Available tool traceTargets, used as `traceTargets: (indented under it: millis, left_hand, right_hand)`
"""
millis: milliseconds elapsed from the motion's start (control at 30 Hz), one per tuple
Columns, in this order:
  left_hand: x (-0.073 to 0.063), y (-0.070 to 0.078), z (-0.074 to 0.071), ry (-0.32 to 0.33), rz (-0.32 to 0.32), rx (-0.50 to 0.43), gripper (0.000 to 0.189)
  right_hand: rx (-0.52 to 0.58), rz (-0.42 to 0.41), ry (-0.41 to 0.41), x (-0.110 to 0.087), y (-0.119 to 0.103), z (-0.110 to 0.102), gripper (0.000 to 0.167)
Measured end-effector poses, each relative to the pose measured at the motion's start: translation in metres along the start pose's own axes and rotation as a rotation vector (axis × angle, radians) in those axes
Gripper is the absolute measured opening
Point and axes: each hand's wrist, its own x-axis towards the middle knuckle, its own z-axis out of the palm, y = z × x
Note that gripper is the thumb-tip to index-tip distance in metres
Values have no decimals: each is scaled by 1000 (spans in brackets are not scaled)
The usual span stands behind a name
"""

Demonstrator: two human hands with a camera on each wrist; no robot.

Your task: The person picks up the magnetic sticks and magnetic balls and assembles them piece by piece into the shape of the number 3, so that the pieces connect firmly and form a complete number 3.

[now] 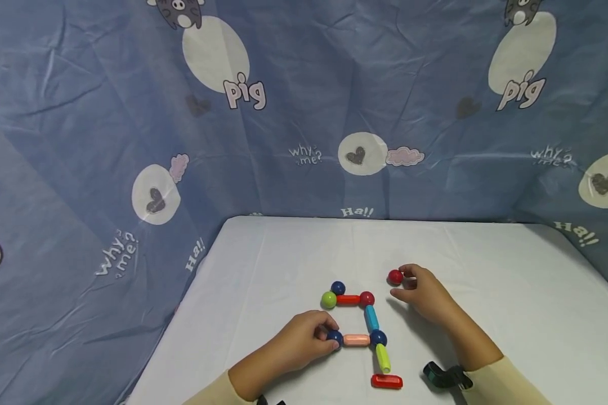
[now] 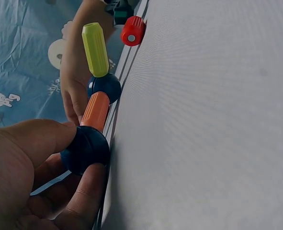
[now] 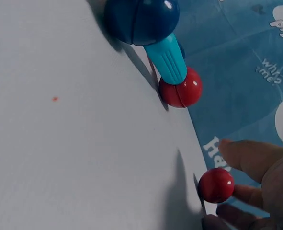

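Note:
My left hand [image 1: 304, 340] pinches a dark blue ball [image 2: 87, 151] between thumb and fingers. From that ball a salmon-orange rod [image 1: 357, 340] runs to another dark blue ball [image 1: 378, 338]. A light blue rod [image 1: 371, 318] and a yellow-green rod [image 1: 383, 358] also join there. The light blue rod leads to a red ball [image 1: 367, 298], then a red rod [image 1: 348, 300] and a green ball [image 1: 329, 300]. My right hand [image 1: 428, 295] is spread beside a loose red ball [image 3: 216, 185]; its thumb stands apart from the ball, and fingers reach behind it.
A loose dark blue ball [image 1: 338, 288] sits behind the green ball. Near the yellow-green rod's end lies a loose red rod [image 1: 387, 382]. White cloth covers the table [image 1: 263, 253], and a blue printed curtain [image 1: 304, 112] hangs behind it. A black strap device [image 1: 443, 376] is at the right wrist.

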Motion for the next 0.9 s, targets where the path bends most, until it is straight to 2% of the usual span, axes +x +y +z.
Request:
traceTargets:
  millis: [167,433,700,900]
  left_hand:
    - [-1,-1,0,-7,1,0,22]
    - [-1,-1,-1,0,11,5,23]
    - [-1,-1,-1,11,8,3,23]
    - [-1,0,0,18,-3,-11,21]
  right_hand:
    - [19,9,2,7,2,6,62]
    - [18,25,73,13,-3,9,38]
    - [19,35,111,14,2,13,36]
    - [45,29,85,-5,1,13,40]
